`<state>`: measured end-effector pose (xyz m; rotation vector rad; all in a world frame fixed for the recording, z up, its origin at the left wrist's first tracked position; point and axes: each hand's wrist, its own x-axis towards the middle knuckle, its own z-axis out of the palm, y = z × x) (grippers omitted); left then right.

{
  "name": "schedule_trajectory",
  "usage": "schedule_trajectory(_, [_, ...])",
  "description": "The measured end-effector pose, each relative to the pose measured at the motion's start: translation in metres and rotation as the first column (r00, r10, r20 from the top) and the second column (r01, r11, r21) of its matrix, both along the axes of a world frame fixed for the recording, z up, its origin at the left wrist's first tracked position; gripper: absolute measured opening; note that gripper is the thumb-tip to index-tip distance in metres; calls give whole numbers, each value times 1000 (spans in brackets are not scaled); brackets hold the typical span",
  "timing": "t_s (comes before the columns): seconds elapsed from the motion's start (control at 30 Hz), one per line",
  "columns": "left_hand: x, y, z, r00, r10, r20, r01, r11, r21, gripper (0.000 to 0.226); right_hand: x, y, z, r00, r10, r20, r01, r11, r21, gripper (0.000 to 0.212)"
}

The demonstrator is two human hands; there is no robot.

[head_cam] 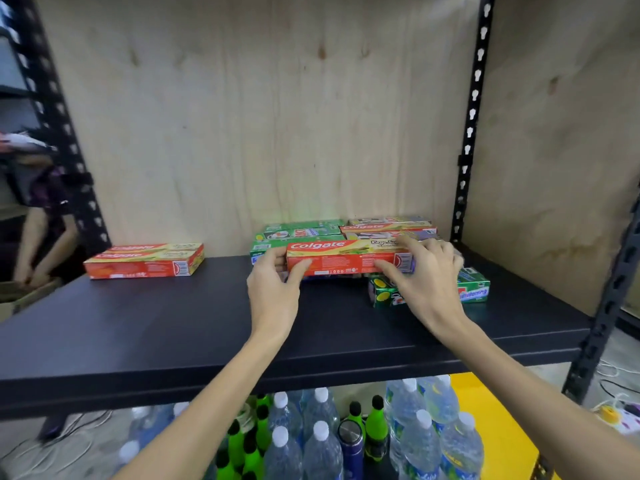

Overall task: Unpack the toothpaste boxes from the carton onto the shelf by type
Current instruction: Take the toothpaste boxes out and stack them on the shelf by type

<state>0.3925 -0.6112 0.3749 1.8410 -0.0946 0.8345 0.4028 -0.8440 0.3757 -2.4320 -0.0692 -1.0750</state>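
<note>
A red Colgate toothpaste box (346, 259) lies lengthwise on top of a mixed heap of boxes on the black shelf (173, 323). My left hand (275, 289) grips its left end and my right hand (424, 282) grips its right end. Behind it lie green boxes (301, 232) and more red and grey boxes (388, 228). A small green box (474, 291) and a dark green one (382, 294) sit under my right hand. Two red Colgate boxes (145, 261) lie side by side at the shelf's left. The carton is out of view.
Black slotted uprights (472, 116) frame the plywood back panel. Under the shelf stand several water bottles (415, 427) and green bottles (242, 441). At the far left a person (45, 220) bends over a cardboard box. A power strip (620, 414) lies on the floor at right.
</note>
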Motion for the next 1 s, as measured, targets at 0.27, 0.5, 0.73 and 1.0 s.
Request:
schedule_trajectory(0.27, [-34, 143, 6, 984, 148, -99, -141, 987, 76, 24, -3, 129, 2, 981, 188, -40, -191, 978, -83, 59])
schedule_trajectory(0.5, [-40, 275, 2, 930, 269, -252, -215, 951, 223, 16, 22, 247, -11, 889, 428, -162, -448, 886, -118, 51])
schedule_trajectory(0.73, [-9, 368, -4, 900, 277, -337, -211, 952, 219, 45, 64, 336, -14, 844, 518, -138, -535, 832, -151, 46])
schedule_trajectory(1.0, [41, 398, -5, 901, 280, -330, -238, 957, 164, 57, 115, 368, -22, 786, 577, -220, -602, 795, -68, 73])
